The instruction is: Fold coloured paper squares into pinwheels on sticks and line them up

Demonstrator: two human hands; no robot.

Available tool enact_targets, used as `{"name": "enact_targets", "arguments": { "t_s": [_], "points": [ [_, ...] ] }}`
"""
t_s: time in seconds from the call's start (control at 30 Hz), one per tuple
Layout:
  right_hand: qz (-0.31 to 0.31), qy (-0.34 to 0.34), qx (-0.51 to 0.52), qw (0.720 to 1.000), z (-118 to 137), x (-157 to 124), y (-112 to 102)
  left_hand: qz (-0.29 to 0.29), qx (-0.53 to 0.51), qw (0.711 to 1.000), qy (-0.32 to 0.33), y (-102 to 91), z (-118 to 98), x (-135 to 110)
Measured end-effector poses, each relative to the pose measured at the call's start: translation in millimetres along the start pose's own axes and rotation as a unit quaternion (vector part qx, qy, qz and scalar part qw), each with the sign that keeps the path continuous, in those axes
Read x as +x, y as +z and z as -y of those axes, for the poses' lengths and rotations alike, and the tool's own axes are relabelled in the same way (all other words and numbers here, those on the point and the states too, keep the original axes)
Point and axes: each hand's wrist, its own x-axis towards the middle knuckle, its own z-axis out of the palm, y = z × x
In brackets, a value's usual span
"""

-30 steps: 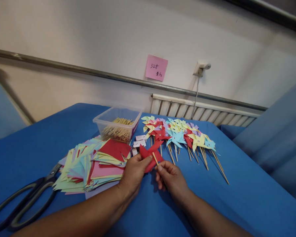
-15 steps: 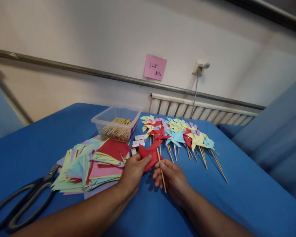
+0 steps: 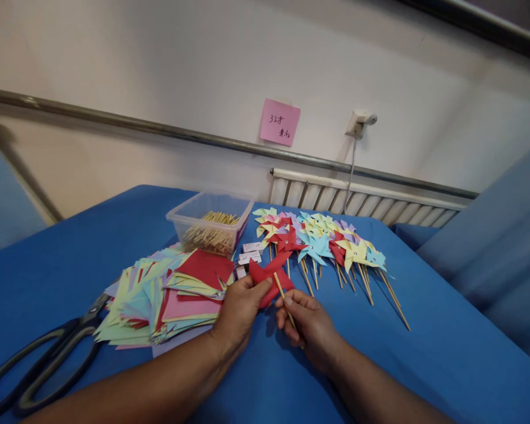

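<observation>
A red paper pinwheel is pinched between the thumb and fingers of my left hand. My right hand is closed around a thin wooden stick, whose upper end lies over the middle of the red paper. Whether the stick is fixed to the paper I cannot tell. Beside my left hand is a pile of coloured paper squares, several with cut corners. Beyond my hands, finished pinwheels on sticks lie in yellow, red, blue and purple.
A clear plastic box of wooden sticks stands behind the paper pile. Small white boxes sit beside it. Large scissors lie at the left on the blue table. A radiator and wall are behind.
My right hand has tilted the stick, moving its upper end leftward over the middle of the red pinwheel. My left hand keeps its hold on the paper.
</observation>
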Motion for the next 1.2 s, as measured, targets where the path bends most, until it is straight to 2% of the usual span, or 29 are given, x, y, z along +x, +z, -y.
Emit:
{"name": "enact_targets", "arguments": {
  "t_s": [0.83,1.2],
  "points": [
    [-0.014,-0.010,-0.049,0.999,-0.8,-1.6,2.2,-0.003,0.014,1.000,0.010,-1.0,-1.6,-1.4],
    [-0.039,-0.016,-0.072,0.997,2.0,-2.4,4.5,-0.011,0.020,1.000,0.013,-0.7,-2.0,-1.6]
  ]
}}
